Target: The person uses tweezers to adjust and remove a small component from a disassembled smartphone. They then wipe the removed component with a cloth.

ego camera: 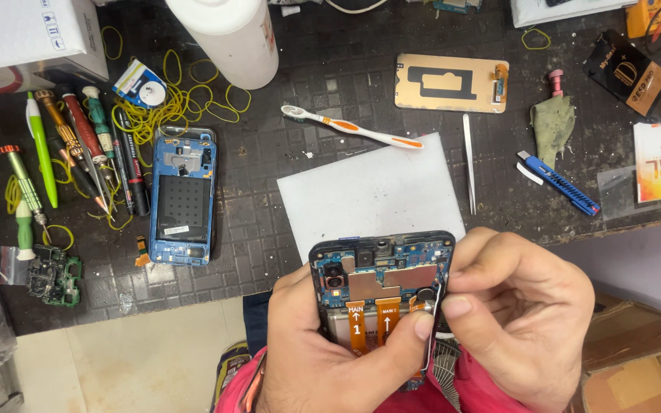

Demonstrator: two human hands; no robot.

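Note:
An opened phone (380,279) with its back cover off shows a blue circuit board, camera modules and orange flex cables. My left hand (323,359) grips it from below, thumb across its lower part. My right hand (525,321) pinches a thin black and white strip (435,321) at the phone's right edge between thumb and forefinger. The phone is held over the table's front edge, just below a white sheet (372,191).
On the dark mat lie a blue phone frame (183,195), several screwdrivers (78,145), yellow rubber bands (185,99), a toothbrush (350,126), tweezers (469,164), a blue cutter (560,183), a gold display panel (451,82), a small green board (53,277) and a white bottle (227,38).

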